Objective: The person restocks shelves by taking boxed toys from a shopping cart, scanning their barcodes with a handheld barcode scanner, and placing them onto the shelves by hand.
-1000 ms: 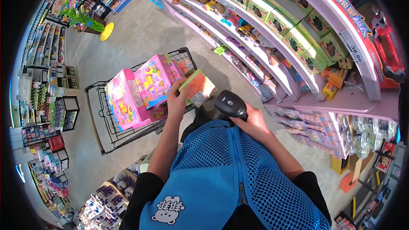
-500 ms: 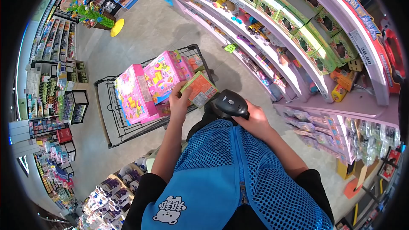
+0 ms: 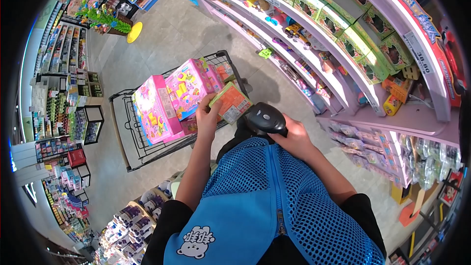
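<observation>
1. Position. Taking the flat pack (image 3: 227, 99) as the centre of the dial, we find the scanner (image 3: 265, 118) at four o'clock, just beside it, the pink boxes (image 3: 189, 88) towards ten, and the shelf (image 3: 321, 34) between one and two.

2. Grip. The left hand (image 3: 208, 113) pinches the pack's edge at eight o'clock; the right hand (image 3: 294, 137) is wrapped around the scanner's handle. We cannot tell whether a finger presses a trigger, since the underside is hidden.

3. Possible slip. Because the pack is held by one edge only, we judge that a loosened pinch could let it twist or drop towards the cart (image 3: 119, 132) or the floor (image 3: 169, 29).

4. Possible misread. A tilt of the pack, or glare on its surface, could spoil a reading of the barcode (image 3: 242, 104); with the scanner so near, a small lurch could knock the pack's corner.

5. Appearance. We see a thin, squarish pack turned cornerwise, its face orange with a yellow-green border; pale printed panels lie towards three and six o'clock. The lettering is too small for us to read.
</observation>
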Demonstrator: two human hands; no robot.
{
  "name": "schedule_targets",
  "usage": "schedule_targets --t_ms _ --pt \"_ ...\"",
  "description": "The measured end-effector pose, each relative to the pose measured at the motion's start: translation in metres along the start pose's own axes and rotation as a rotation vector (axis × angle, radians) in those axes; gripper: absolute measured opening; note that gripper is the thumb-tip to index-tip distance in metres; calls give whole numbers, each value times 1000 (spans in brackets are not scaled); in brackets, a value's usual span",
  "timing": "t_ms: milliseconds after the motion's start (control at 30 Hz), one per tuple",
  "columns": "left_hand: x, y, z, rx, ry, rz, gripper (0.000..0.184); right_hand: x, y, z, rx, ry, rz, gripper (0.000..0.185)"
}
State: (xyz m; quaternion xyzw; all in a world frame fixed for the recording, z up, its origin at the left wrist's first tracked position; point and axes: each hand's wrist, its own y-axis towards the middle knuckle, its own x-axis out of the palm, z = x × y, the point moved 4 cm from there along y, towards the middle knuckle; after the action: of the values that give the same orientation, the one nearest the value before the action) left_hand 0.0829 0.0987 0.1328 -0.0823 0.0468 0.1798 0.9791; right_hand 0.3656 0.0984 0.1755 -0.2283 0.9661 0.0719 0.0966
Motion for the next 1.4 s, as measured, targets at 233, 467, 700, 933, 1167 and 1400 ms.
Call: schedule_targets --t_ms 233,467,700,933,1167,1400 --pt "0 0 -3 -6 1 -12 26 0 -1 0 60 -15 -14 47" --pt "17 -12 25 -65 -189 -299 31 -18 -5 11 284 89 165 41" --pt "50 -23 63 89 -361 -697 49 -38 -8 19 329 389 275 22" --pt "73 -35 91 208 -301 -854 41 -40 -18 9 366 616 277 31" --pt "88 -45 93 202 -281 -997 35 -46 -28 19 349 573 292 26" --pt "92 -45 91 238 -224 -1015 31 -38 -30 21 363 566 272 31"
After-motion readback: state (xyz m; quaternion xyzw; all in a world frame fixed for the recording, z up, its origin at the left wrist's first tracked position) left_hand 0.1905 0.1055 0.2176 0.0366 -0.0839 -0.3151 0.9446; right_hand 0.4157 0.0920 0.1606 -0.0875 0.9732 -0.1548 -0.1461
